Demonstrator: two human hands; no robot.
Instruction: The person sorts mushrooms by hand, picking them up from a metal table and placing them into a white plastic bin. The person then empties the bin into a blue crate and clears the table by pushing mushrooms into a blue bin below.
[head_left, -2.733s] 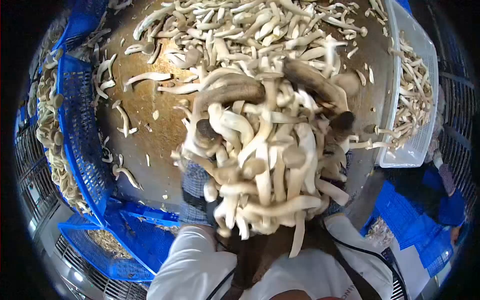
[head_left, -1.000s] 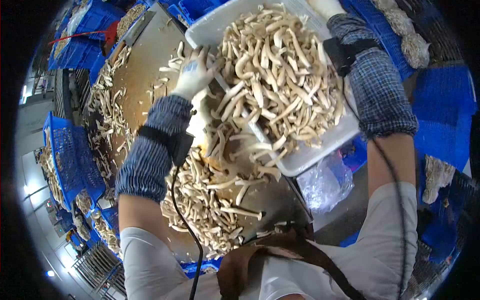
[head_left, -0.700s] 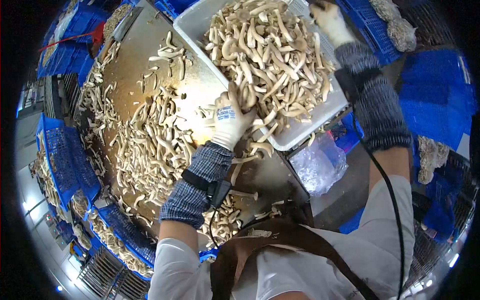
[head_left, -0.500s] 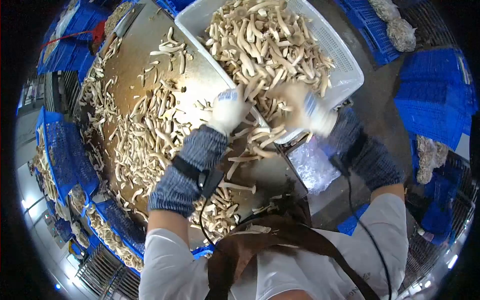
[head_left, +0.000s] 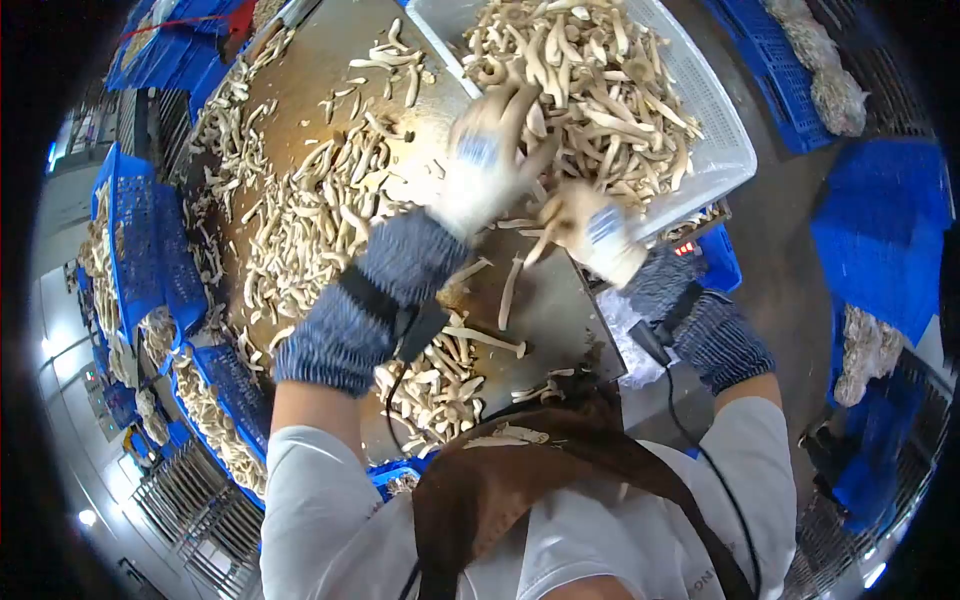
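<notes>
My left hand (head_left: 485, 160), in a white glove, is at the near left edge of the white perforated crate (head_left: 722, 120). Its fingers look spread, somewhat smeared by motion, and I see nothing in them. Brown-capped mushrooms (head_left: 590, 90) with long pale stems heap up inside the crate. Lower and to the right, at the crate's near corner, my gloved right hand (head_left: 590, 232) has its fingers closed on a mushroom (head_left: 540, 243) that points down toward the metal table. Between my forearms, a few long mushrooms (head_left: 509, 292) lie loose on the tabletop.
Many smaller mushrooms (head_left: 310, 220) cover the left of the metal table (head_left: 550, 340). Blue crates (head_left: 140, 240) with more mushrooms line the left side. Blue crates (head_left: 880, 230) also stand at right. Clear plastic (head_left: 635, 340) hangs by the table's right edge.
My left hand has moved up to the crate's edge and its fingers have spread. My right hand has drawn back from the heap to the near corner. Several mushrooms near the table's edge are gone.
</notes>
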